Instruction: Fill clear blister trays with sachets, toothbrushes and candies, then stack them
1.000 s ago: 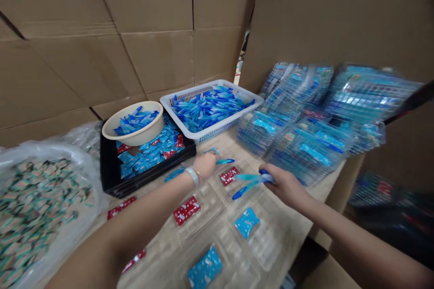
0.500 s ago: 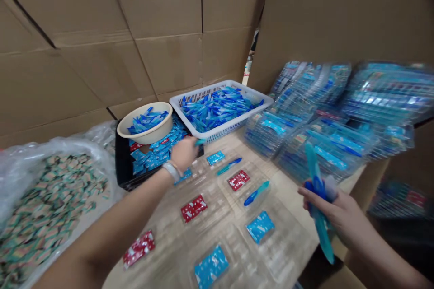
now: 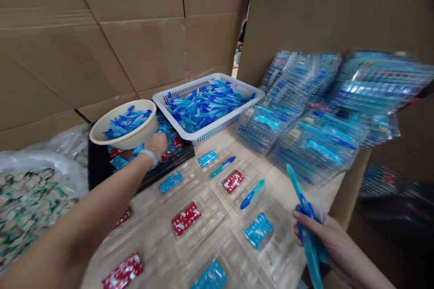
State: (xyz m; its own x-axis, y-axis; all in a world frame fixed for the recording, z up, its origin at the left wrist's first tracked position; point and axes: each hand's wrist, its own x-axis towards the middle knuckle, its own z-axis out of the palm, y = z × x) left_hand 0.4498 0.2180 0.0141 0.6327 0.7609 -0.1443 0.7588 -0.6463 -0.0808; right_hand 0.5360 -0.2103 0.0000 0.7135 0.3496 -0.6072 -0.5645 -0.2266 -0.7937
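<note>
Your right hand (image 3: 327,240) grips several slender blue-and-teal pens (image 3: 309,253), slanted over the tabletop's (image 3: 271,172) right edge. Two matching pens (image 3: 252,194) lie diagonally in clear plastic trays (image 3: 280,246) toward that edge, near flat red packets (image 3: 186,219) and blue packets (image 3: 258,230). Your left hand (image 3: 158,143) dips into the black bin (image 3: 176,162) of packets, its grasp hidden.

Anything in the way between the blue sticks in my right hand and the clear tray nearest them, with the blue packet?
Nothing visible stands between the blue sticks in your right hand and that clear tray; your left hand is at the black box.
</note>
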